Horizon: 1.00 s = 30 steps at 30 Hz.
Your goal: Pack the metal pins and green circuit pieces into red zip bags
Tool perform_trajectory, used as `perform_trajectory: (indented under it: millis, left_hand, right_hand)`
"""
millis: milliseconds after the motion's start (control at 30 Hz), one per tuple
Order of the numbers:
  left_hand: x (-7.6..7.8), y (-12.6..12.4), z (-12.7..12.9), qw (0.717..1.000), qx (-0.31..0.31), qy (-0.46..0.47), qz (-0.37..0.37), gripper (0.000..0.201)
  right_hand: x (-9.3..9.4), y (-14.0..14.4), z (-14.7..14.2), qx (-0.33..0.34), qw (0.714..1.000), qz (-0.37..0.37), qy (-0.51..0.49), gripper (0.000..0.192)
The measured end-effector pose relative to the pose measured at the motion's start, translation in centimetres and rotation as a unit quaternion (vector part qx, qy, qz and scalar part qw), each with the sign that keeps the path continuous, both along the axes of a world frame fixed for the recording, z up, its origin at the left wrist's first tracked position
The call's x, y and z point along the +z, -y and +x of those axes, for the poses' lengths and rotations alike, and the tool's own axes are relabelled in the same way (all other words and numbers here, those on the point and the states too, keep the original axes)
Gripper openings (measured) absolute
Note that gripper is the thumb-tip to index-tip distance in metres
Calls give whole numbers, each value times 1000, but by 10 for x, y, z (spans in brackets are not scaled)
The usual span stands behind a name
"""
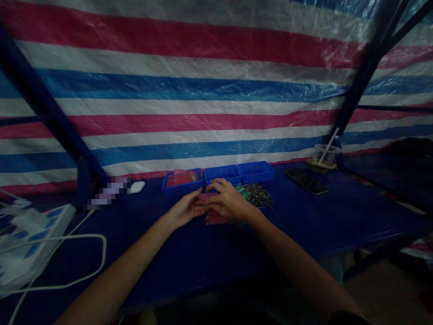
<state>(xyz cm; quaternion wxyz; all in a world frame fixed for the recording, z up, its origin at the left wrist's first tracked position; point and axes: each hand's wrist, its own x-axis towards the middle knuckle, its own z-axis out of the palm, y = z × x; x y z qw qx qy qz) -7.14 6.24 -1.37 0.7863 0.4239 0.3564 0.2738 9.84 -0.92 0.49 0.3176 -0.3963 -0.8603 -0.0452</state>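
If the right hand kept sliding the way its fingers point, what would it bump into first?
Probably the left hand: the right hand points leftward at it, nearly touching over a pink packet. Depth is dim.

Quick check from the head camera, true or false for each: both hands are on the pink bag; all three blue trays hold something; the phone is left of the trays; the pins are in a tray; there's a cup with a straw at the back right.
1. Left hand and right hand meet at the pink bag: true.
2. All three trays are filled: false. Only the left tray shows pink contents; the other two look empty.
3. The phone lies left of the trays: false, right.
4. The pins are in a tray: false, loose on the table.
5. The cup has a straw: true.
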Motion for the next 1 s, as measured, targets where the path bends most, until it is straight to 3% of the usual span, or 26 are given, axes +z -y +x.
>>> perform_trajectory:
  millis: [33, 167, 267, 333, 433, 500, 567, 667, 733, 800, 833, 900, 967, 1000]
  left_hand:
    - [-2, 0, 1, 1000, -1, -13, 16, 12]
    - [-5, 2, 6, 994, 59, -20, 85, 23]
    - [-2, 0, 7, 975, 141, 7, 171, 25]
    - [-1, -2, 5, 948, 181, 10, 263, 25]
    - [0, 2, 3, 875, 199, -59, 438, 24]
    - [1, 10, 3, 800, 174, -129, 559, 23]
    - [1, 19, 5, 725, 126, -178, 653, 24]
    - [1, 27, 7, 652, 72, -216, 723, 32]
    - [1, 27, 9, 635, 71, -235, 732, 32]
    - [1, 24, 9, 660, 81, -241, 707, 26]
    - [2, 22, 10, 693, 83, -236, 676, 24]
    - [5, 19, 9, 796, 90, -205, 563, 26]
    - [10, 17, 8, 908, 84, -150, 382, 36]
    - [13, 17, 7, 949, 75, -118, 284, 41]
  right_hand:
    - [1, 1, -1, -5, 1000, -2, 10, 12]
    - [0, 4, -4, -25, 999, -20, 16, 11]
    - [-3, 1, -5, -106, 994, -39, -14, 20]
    - [-4, -4, -3, -178, 981, -57, -59, 30]
    - [-4, -12, 3, -188, 960, -136, -155, 45]
    - [-3, -16, 6, -136, 932, -219, -256, 53]
    - [-4, -20, 7, -81, 885, -276, -366, 54]
    - [-10, -26, 6, -28, 830, -278, -482, 37]
    - [-15, -31, 4, -10, 813, -255, -523, 23]
    - [-19, -33, 4, 3, 811, -222, -541, 18]
    - [-20, -34, 4, 5, 817, -203, -540, 19]
    - [-19, -34, 5, -7, 836, -172, -522, 22]
    - [-18, -32, 7, -31, 864, -153, -478, 22]
    - [-17, -31, 8, -42, 882, -142, -447, 20]
